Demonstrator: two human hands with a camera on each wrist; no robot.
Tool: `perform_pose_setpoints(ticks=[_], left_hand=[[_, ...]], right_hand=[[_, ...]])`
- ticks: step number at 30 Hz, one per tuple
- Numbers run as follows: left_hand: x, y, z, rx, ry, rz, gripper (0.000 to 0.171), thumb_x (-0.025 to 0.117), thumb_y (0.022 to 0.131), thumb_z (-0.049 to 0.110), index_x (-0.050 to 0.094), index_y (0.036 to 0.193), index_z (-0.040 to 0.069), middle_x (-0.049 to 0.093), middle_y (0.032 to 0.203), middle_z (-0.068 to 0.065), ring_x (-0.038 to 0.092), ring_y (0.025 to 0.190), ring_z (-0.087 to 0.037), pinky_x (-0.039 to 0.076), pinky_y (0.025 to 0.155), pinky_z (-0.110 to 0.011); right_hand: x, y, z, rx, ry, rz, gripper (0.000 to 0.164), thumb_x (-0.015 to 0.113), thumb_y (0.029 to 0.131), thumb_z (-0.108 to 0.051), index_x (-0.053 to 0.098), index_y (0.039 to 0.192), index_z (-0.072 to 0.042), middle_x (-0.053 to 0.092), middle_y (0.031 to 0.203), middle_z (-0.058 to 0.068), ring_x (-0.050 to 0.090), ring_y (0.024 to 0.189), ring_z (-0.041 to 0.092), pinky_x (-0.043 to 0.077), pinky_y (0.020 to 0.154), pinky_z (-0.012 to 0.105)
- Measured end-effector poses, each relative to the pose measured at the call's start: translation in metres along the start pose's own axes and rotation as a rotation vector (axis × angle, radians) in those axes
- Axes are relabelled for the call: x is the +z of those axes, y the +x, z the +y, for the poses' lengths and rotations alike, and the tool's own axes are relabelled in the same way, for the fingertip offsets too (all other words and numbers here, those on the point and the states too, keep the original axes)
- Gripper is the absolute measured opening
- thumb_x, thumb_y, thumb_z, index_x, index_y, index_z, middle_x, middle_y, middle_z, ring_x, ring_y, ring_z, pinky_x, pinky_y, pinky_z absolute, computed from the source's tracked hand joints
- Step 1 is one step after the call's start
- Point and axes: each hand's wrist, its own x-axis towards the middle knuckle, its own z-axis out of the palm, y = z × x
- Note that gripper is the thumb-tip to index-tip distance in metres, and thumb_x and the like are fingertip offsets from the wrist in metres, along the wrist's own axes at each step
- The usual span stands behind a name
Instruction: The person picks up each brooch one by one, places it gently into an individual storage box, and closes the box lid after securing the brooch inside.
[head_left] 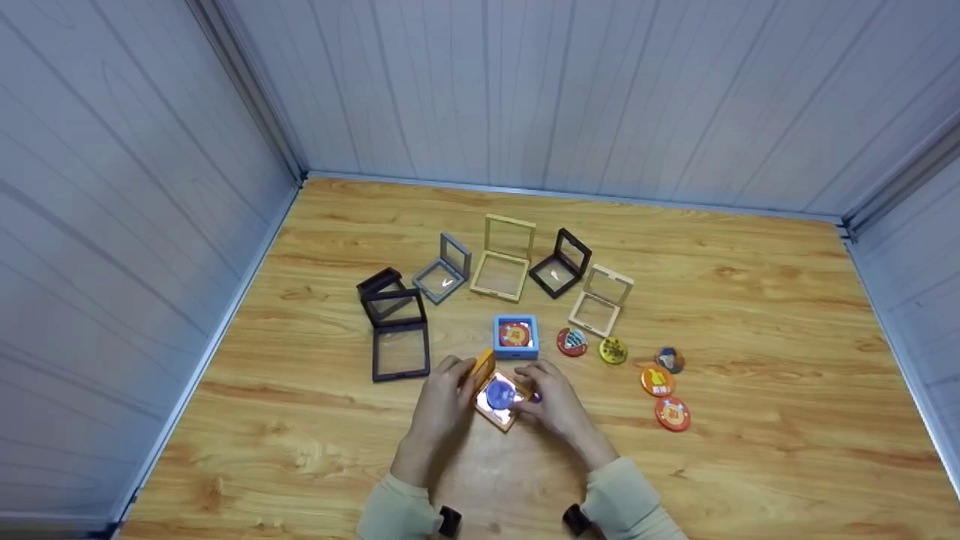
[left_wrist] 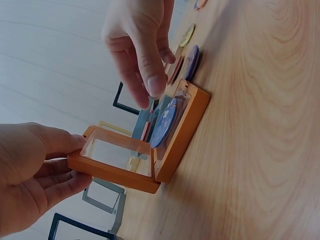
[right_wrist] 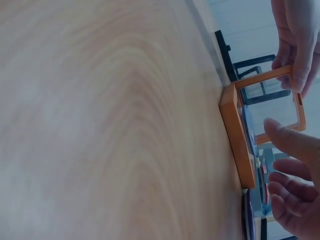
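My left hand (head_left: pixel 441 396) pinches the raised lid of an orange display case (left_wrist: pixel 186 137), thumb on one side and fingers on the other. The case stands open on the table, with clear film in both halves. On the film of its lower half lies a round blue badge (left_wrist: pixel 164 124). Just above that badge hovers my right hand (left_wrist: pixel 140 45), fingers loosely bent and apart from it, with nothing in them. A second dark blue badge (left_wrist: pixel 192 61) lies on the table beside the case, mostly covered by my right hand in the head view.
Behind stands a closed blue case (head_left: pixel 515 354) holding a red badge. Several open cases form an arc, among them grey (head_left: pixel 431 297), yellow (head_left: pixel 474 288), black (head_left: pixel 427 360) and beige (head_left: pixel 574 319) ones. Several loose badges, including an orange one (head_left: pixel 658 381), lie to the right.
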Motion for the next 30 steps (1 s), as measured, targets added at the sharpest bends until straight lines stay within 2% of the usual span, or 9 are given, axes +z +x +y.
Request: perform_pose_setpoints(ticks=[10, 18, 30], left_hand=[[0.0007, -0.0009, 0.0002, -0.006, 0.007, 0.01, 0.019, 0.061, 0.079, 0.0, 0.063, 0.097, -0.007, 0.057, 0.081, -0.009, 0.055, 0.07, -0.016, 0.048, 0.061, -0.027], [0.0004, -0.0012, 0.0014, -0.025, 0.015, -0.001, 0.02, 0.061, 0.08, 0.0, 0.063, 0.098, -0.007, 0.057, 0.082, -0.009, 0.055, 0.071, -0.015, 0.048, 0.061, -0.026], [0.0008, -0.0016, 0.0013, -0.023, -0.012, 0.008, 0.02, 0.06, 0.08, -0.001, 0.063, 0.099, -0.008, 0.058, 0.082, -0.009, 0.056, 0.072, -0.017, 0.048, 0.065, -0.028]], right_hand=[[-0.0057, -0.003, 0.0051, -0.021, -0.004, -0.099, 0.053, 0.079, 0.061, -0.013, 0.058, 0.105, 0.008, 0.053, 0.092, 0.01, 0.051, 0.081, 0.019, 0.045, 0.071, 0.032], [-0.0038, -0.0037, 0.0077, -0.013, -0.037, -0.129, 0.052, 0.08, 0.058, -0.01, 0.059, 0.103, 0.008, 0.052, 0.09, 0.009, 0.048, 0.079, 0.018, 0.043, 0.068, 0.032], [0.0, -0.0018, 0.0092, 0.016, -0.06, -0.146, 0.046, 0.077, 0.065, -0.013, 0.061, 0.103, 0.006, 0.051, 0.089, 0.007, 0.047, 0.08, 0.018, 0.042, 0.068, 0.031]])
